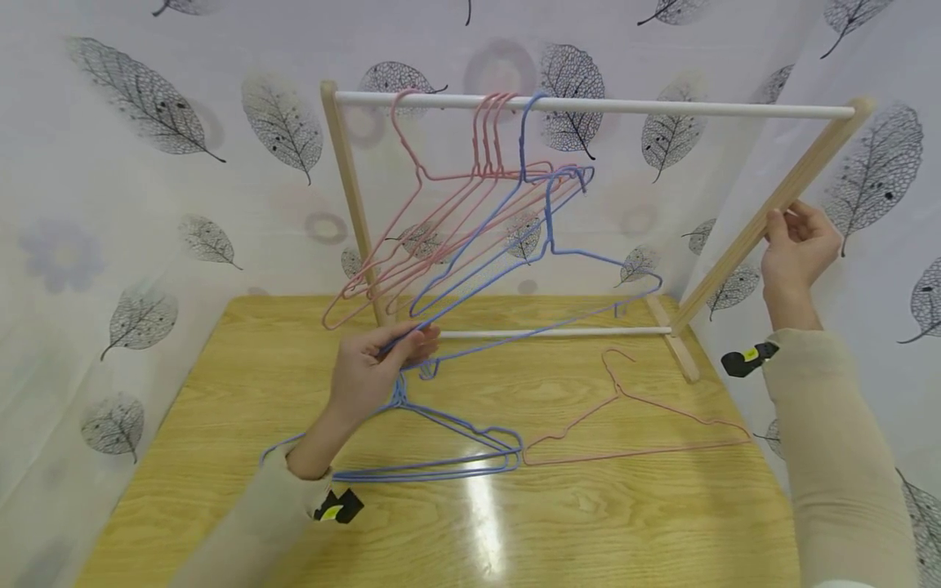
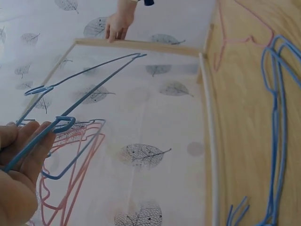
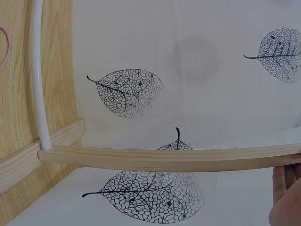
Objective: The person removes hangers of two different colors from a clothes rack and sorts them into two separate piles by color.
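I see the blue wire hanger [image 1: 529, 278] caught at its lower end in my left hand [image 1: 375, 367], its long axis climbing up and to the right from those fingers towards the white top rail [image 1: 662, 107] of the wooden rack. Its hook [image 1: 577, 175] sits below that rail, tangled near the necks of the pink wire hangers [image 1: 441, 220] and one hung blue hanger [image 1: 532, 139]; I cannot tell whether it touches them. In the left wrist view my fingers [image 2: 33, 141] pinch the blue wire, thumb over it. My left hand is plainly the nearer one. My right hand [image 1: 797, 245] is well apart, out to the right, curled round the slanted wooden side post [image 1: 757, 220] with the wrist raised. Just below my left hand lie more blue hangers [image 1: 441, 449] on the yellow wooden table [image 1: 625, 523], and a single pink hanger [image 1: 639, 425] lies beside them, towards my right forearm.
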Demonstrator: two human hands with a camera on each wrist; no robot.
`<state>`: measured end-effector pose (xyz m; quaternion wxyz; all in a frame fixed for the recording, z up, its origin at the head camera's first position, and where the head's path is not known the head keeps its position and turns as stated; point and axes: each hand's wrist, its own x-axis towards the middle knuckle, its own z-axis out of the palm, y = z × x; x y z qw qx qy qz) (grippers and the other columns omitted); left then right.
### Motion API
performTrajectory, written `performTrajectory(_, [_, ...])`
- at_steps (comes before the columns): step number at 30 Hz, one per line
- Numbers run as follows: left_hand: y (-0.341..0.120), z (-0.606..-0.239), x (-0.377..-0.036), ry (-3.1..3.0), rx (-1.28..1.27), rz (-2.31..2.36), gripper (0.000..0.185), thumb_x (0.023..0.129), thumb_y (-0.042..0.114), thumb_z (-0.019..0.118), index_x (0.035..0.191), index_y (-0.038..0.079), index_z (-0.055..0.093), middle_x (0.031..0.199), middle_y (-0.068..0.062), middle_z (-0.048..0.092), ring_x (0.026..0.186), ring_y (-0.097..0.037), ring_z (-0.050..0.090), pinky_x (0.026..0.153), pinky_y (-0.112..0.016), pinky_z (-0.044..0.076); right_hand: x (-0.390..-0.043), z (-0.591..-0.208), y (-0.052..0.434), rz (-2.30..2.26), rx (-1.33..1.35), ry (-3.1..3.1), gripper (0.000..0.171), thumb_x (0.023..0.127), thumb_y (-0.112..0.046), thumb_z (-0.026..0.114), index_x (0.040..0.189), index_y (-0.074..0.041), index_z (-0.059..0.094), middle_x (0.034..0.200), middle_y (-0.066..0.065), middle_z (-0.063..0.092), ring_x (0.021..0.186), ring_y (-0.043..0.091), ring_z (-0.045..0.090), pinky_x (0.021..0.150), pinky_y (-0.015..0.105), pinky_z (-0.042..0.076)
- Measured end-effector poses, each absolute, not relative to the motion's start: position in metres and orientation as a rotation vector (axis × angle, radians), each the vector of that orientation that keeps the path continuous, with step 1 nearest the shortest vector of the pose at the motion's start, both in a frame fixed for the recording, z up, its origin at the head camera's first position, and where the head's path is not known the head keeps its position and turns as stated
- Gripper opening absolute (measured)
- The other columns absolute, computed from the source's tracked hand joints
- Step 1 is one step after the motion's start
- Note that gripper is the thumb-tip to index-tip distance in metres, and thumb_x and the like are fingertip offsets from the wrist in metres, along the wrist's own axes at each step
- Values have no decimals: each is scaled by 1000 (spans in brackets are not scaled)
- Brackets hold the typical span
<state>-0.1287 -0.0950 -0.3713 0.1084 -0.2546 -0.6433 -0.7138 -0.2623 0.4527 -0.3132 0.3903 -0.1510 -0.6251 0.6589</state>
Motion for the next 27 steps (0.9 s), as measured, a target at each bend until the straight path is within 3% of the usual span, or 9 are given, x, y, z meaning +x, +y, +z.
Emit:
performTrajectory(2, [-100, -378, -125, -1956, -744, -2116, 23, 102, -8, 61, 117, -24, 67, 110, -10, 81, 93, -8, 81, 81, -28, 68, -262, -313, 452, 1675, -385, -1590, 20, 95, -9, 77, 115, -12, 79, 94, -7, 69, 86, 4, 67, 76, 6, 60])
performTrajectory(9, [-122, -405, -111, -2141, -703, -2251, 32, 107, 1, 57, 125, -25, 61, 111, 12, 81, 94, -10, 81, 84, -29, 68, -264, -313, 452, 1664, -388, -1612, 22, 96, -11, 76, 118, -13, 78, 95, -7, 69, 87, 3, 66, 77, 5, 59])
performTrajectory(18, [-158, -446, -102, -2286, -675, -2307, 35, 110, 4, 53, 129, -25, 57, 115, 13, 80, 97, -9, 80, 89, -25, 67, -264, -313, 451, 1661, -385, -1611, 22, 96, -10, 76, 118, -12, 78, 95, -7, 69, 86, 4, 66, 76, 6, 59])
performTrajectory(23, [-191, -470, -104, -2383, -647, -2310, 36, 111, 8, 51, 133, -20, 59, 118, 10, 80, 100, -12, 80, 90, -27, 68, -262, -312, 451, 1660, -388, -1610, 22, 96, -9, 76, 118, -12, 78, 94, -6, 68, 85, 4, 66, 75, 6, 59])
performTrajectory(27, [-219, -482, -104, -2404, -559, -2408, 30, 113, 12, 50, 134, -3, 66, 119, 7, 80, 103, -18, 80, 90, -30, 68, -262, -312, 451, 1656, -393, -1616, 23, 96, -9, 76, 118, -12, 78, 94, -8, 69, 86, 4, 66, 75, 5, 59])
